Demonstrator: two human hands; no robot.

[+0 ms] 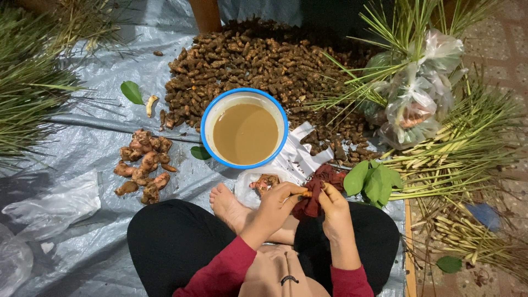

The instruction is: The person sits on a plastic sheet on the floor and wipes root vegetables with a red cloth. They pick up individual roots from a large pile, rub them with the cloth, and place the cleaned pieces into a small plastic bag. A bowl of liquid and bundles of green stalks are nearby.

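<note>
I sit cross-legged on a grey tarp [99, 137]. My left hand [278, 203] and my right hand [334, 206] meet in front of me over a small orange root piece [306, 193], each pinching one end. A dark red cloth [316, 190] lies bunched under and between the hands. Just beyond my left hand a clear bag [258, 184] holds a few orange root pieces. A blue-rimmed basin [212, 113] of muddy brown water stands ahead of my bare foot [228, 206].
A big heap of brown roots [258, 60] fills the far tarp. A small pile of paler roots [143, 165] lies left. Green stalk bundles [462, 148] and tied clear bags [418, 93] crowd the right; more stalks [27, 82] lie far left. Green leaves [374, 181] sit beside my right hand.
</note>
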